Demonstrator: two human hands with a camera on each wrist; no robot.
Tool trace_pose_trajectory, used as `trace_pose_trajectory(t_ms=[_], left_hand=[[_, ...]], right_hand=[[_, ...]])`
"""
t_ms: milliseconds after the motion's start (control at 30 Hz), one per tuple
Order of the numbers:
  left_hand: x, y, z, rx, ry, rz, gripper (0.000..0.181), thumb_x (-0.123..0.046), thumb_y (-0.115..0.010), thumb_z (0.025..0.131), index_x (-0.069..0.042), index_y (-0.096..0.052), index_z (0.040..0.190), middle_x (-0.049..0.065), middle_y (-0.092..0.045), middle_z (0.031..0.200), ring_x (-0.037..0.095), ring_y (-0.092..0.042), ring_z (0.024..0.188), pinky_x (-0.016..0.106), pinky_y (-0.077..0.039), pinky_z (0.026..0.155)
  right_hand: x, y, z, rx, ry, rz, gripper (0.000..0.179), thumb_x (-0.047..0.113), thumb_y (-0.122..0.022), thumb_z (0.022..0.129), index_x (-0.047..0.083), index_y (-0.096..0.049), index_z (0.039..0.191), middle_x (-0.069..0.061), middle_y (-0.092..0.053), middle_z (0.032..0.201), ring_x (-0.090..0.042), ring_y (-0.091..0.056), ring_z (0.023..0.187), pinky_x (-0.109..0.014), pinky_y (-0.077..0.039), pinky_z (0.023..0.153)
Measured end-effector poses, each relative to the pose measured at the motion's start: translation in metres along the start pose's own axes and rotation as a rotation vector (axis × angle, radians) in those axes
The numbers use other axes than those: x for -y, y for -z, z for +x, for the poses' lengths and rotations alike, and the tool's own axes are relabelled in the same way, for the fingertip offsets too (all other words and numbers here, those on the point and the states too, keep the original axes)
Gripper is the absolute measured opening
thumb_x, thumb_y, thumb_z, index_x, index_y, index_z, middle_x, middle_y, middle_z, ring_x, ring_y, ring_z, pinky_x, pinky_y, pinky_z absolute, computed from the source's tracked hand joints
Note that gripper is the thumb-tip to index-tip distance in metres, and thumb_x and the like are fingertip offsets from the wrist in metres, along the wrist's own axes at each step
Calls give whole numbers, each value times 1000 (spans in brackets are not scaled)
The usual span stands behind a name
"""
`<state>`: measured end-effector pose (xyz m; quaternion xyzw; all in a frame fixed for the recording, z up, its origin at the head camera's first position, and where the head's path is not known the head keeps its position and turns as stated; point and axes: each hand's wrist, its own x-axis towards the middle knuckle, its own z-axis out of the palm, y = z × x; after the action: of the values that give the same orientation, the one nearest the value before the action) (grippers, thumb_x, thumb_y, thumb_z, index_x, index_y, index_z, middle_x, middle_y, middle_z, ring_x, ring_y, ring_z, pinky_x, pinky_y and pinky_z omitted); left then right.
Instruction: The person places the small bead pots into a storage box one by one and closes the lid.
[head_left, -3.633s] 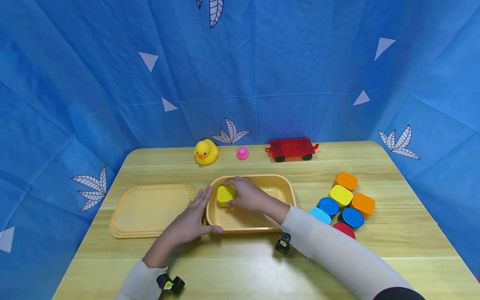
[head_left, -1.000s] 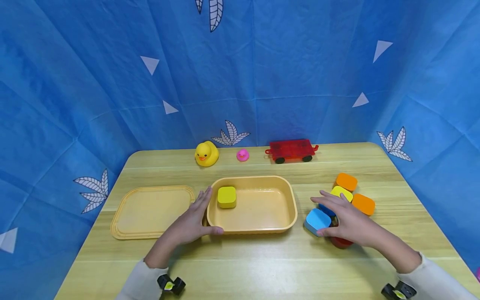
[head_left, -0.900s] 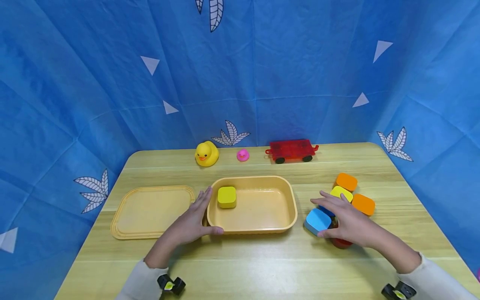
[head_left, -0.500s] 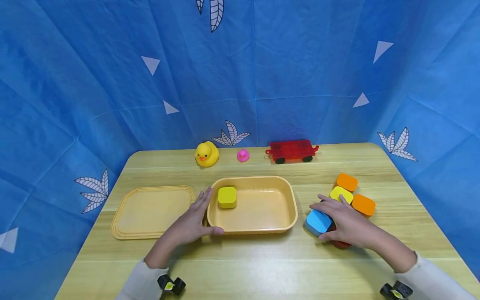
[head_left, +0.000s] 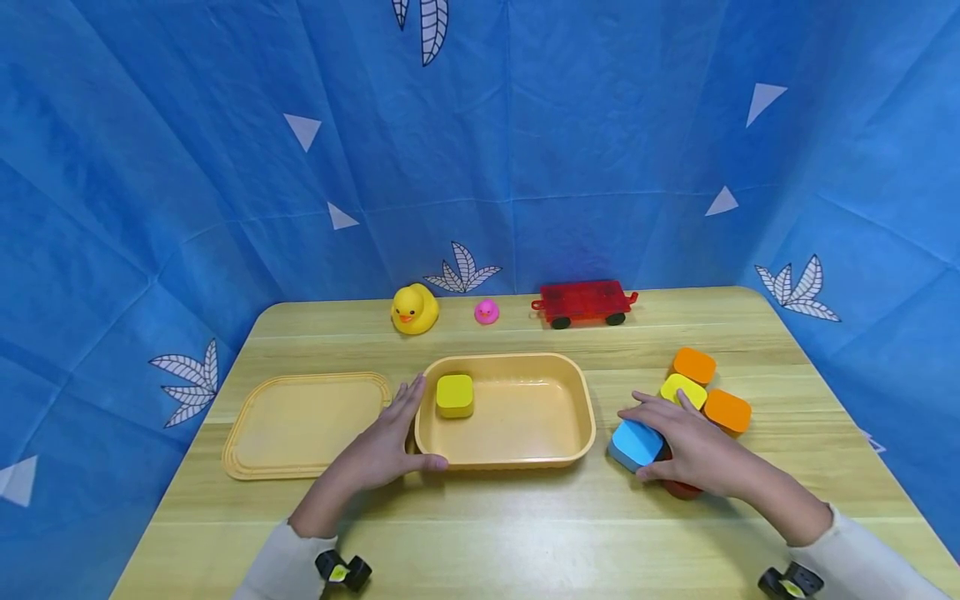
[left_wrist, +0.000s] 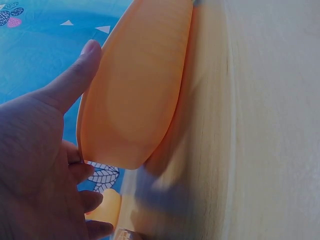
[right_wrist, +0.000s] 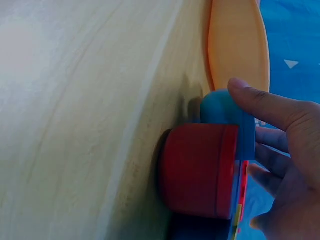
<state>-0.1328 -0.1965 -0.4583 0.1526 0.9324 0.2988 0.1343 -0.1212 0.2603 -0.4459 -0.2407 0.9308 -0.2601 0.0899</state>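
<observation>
Right hand (head_left: 693, 446): pinching a light blue, round-cornered plastic block (head_left: 635, 443) between thumb and fingers; 3.6 seconds ago, down inside the beige, rectangular plastic tray (head_left: 510, 462), at the yellow, round-cornered block (head_left: 454, 396) there.
Light blue block: right of the tray, on or just above the pale wood-grain desk (head_left: 480, 542), cannot tell which; slightly nearer the wearer than in that earlier frame.
Yellow block: let go of, standing near the tray's left end.
Left hand (head_left: 386, 446): loosely spread, touching the tray's near rim with the thumb and its left end with the fingers; same pose as earlier.
Red, round-sided plastic block (right_wrist: 195, 170): just beside the light blue block; mostly hidden by the right hand in the head view, more visible earlier.
Two orange blocks (head_left: 727, 412): unmoved, beyond the right hand.
Flat beige lid (head_left: 307, 425): left of the tray, unchanged.
Far edge: yellow duck (head_left: 416, 310), small pink duck (head_left: 487, 312) and translucent red toy wagon (head_left: 583, 302), all unmoved.
</observation>
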Motion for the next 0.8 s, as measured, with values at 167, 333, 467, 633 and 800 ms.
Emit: trace_pose_trajectory(t_ms=[167, 333, 467, 633, 800], left_hand=[[0, 0, 0, -1, -4, -2, 127, -62, -81, 79, -22, 1, 167, 5, -2, 174, 33, -1, 160, 63, -18, 123], [-1, 1, 0, -2, -2, -1, 127, -62, -81, 79, -22, 1, 168, 5, -2, 174, 33, -1, 160, 63, -17, 123], [-1, 1, 0, -1, -3, -2, 127, -61, -81, 79, -22, 1, 168, 5, -2, 174, 33, -1, 160, 62, -17, 124], [-2, 1, 0, 4, -3, -8, 126, -61, -82, 80, -21, 0, 168, 5, -2, 174, 33, -1, 160, 63, -17, 124], [-2, 2, 0, 6, -3, -12, 127, -60, -82, 80, -20, 0, 168, 5, -2, 174, 33, 0, 160, 63, -17, 124]], right_hand=[[4, 6, 0, -38, 21, 11, 74, 25, -93, 76, 7, -62, 140, -23, -52, 151, -46, -39, 144, -80, -11, 114], [10, 14, 2, -71, 40, -4, 74, 31, -92, 77, 9, -62, 140, -26, -52, 149, -48, -44, 139, -80, -17, 112], [14, 19, 4, -81, 38, -20, 75, 34, -91, 77, 9, -61, 141, -26, -51, 150, -48, -46, 136, -76, -29, 111], [20, 25, 8, -104, 45, -38, 78, 41, -89, 79, 9, -59, 143, -24, -52, 148, -45, -49, 130, -63, -54, 94], [27, 28, 13, -127, 40, -24, 78, 44, -87, 81, 13, -57, 146, -16, -58, 140, -35, -59, 115, -51, -59, 86]])
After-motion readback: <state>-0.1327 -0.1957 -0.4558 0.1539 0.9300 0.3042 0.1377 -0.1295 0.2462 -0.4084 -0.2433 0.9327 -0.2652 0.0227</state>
